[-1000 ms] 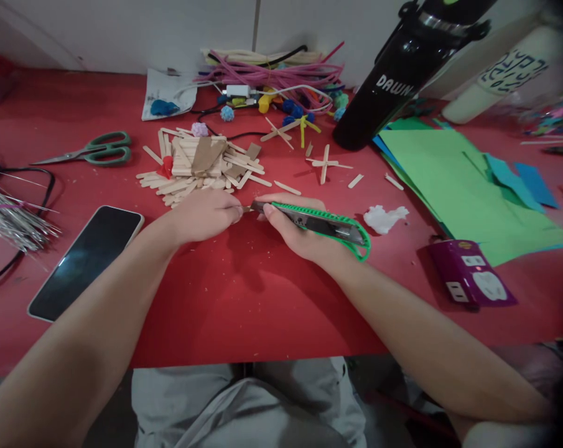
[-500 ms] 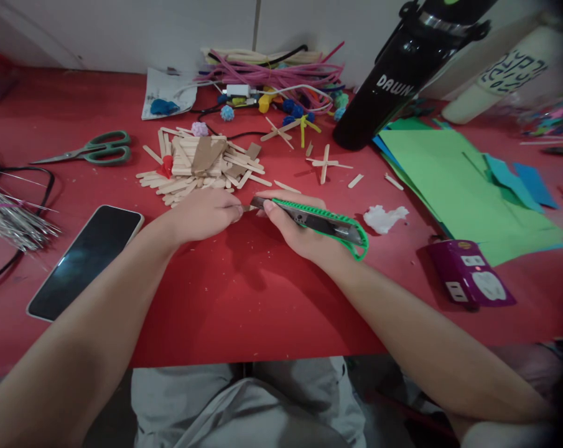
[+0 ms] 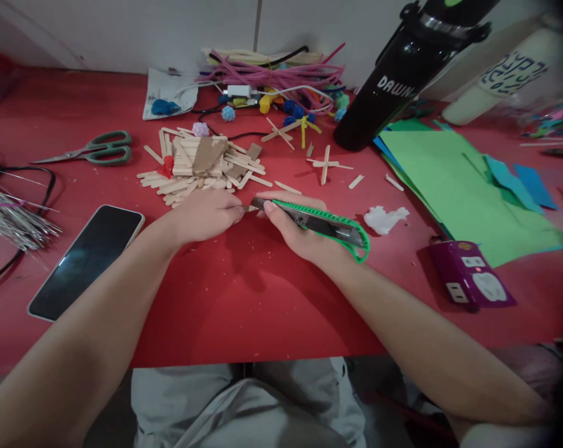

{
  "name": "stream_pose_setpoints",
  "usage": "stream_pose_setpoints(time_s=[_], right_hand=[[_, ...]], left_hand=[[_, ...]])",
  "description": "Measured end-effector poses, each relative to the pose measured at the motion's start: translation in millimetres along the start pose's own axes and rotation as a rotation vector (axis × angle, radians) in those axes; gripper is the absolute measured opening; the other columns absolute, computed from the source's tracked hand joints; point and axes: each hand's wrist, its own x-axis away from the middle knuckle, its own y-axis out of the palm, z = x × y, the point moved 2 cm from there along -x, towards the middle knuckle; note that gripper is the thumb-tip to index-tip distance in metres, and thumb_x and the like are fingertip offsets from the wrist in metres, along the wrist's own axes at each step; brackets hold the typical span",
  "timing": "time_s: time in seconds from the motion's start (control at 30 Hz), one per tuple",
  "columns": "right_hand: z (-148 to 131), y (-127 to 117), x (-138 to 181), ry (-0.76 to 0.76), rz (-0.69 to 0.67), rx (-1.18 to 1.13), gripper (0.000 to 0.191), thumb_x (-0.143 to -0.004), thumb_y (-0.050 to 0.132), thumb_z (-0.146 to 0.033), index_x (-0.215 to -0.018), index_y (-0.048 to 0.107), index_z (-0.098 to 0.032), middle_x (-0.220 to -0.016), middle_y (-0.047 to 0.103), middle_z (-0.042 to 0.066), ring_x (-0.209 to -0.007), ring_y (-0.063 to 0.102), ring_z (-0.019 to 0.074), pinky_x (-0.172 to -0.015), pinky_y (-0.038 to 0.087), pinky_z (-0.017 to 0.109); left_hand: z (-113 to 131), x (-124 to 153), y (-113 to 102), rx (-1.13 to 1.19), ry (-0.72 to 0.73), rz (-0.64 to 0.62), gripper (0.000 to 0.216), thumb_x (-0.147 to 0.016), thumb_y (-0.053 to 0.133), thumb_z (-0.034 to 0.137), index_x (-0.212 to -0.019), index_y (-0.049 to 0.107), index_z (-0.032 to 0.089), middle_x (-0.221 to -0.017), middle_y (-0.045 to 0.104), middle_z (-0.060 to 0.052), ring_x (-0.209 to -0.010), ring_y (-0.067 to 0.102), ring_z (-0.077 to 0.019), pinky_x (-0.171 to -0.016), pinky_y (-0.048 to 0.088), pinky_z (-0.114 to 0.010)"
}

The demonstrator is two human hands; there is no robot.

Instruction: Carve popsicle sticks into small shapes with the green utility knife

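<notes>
My right hand [image 3: 293, 231] is wrapped round a green and black utility knife [image 3: 333, 225], whose front end points left. My left hand [image 3: 209, 214] is closed in a pinch, with a short light sliver of wood [image 3: 250, 208], like the end of a craft stick, showing between its fingertips and the knife. Most of that stick is hidden by my fingers, and I cannot tell how far the blade touches it. Just behind my left hand lies a heap of craft sticks [image 3: 192, 155] with brown card pieces on top. Small shavings are scattered on the red table [image 3: 244, 323] below my hands.
Left are a phone [image 3: 88, 261], scissors [image 3: 97, 149] and a bundle of silvery wires [image 3: 15, 214]. Crossed sticks [image 3: 326, 165] and crumpled tissue [image 3: 384, 219] lie right, near a purple socket adapter [image 3: 470, 274], green paper [image 3: 453, 180] and a black bottle [image 3: 393, 81].
</notes>
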Motion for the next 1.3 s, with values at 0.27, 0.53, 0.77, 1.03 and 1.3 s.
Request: stream_pose_setpoints(time_s=[0.27,0.53,0.77,1.03,1.3], right_hand=[[-0.2,-0.3,-0.5,-0.011,-0.005,0.015,0.026,-0.098,0.060,-0.041,-0.113,0.075,-0.026,-0.102,0.078,0.001,-0.097,0.074,0.0198,-0.095,0.060,0.036],[1.2,0.5,0.3,-0.012,0.010,0.005,0.026,-0.098,0.060,-0.042,-0.110,0.075,-0.025,-0.098,0.078,0.001,-0.094,0.075,0.0186,-0.093,0.060,0.034],[0.6,0.2,0.2,-0.038,0.023,0.023,0.025,-0.097,0.061,-0.041,-0.109,0.075,-0.024,-0.096,0.078,0.001,-0.094,0.074,0.0188,-0.093,0.059,0.034],[7.1,7.2,-5.2,-0.123,0.040,-0.016,0.020,-0.094,0.062,-0.037,-0.104,0.073,-0.024,-0.103,0.079,0.001,-0.090,0.075,0.0185,-0.085,0.062,0.033],[7.1,5.4,-4.6,-0.122,0.017,-0.009,0.020,-0.096,0.060,-0.036,-0.104,0.074,-0.024,-0.105,0.079,0.002,-0.090,0.075,0.0186,-0.086,0.062,0.034]], left_hand=[[0.1,-0.2,-0.4,-0.013,0.020,0.011,0.029,-0.084,0.041,0.036,-0.067,0.057,0.020,-0.074,0.064,-0.003,-0.072,0.055,-0.0184,-0.065,0.036,-0.032],[-0.7,-0.2,1.1,-0.056,0.034,0.017,0.029,-0.086,0.040,0.035,-0.066,0.054,0.020,-0.073,0.064,-0.003,-0.069,0.055,-0.0183,-0.063,0.035,-0.033],[1.0,1.3,1.5,-0.091,0.036,0.038,0.027,-0.085,0.042,0.035,-0.066,0.054,0.020,-0.070,0.064,-0.004,-0.066,0.054,-0.0184,-0.060,0.032,-0.033],[-1.7,-0.4,6.4,-0.139,0.028,0.064,0.034,-0.087,0.039,0.042,-0.069,0.060,0.021,-0.078,0.068,-0.006,-0.072,0.057,-0.0212,-0.061,0.031,-0.033],[0.5,-1.4,7.6,-0.193,0.045,0.091,0.034,-0.089,0.041,0.037,-0.067,0.061,0.020,-0.076,0.070,-0.006,-0.069,0.056,-0.0204,-0.059,0.030,-0.033]])
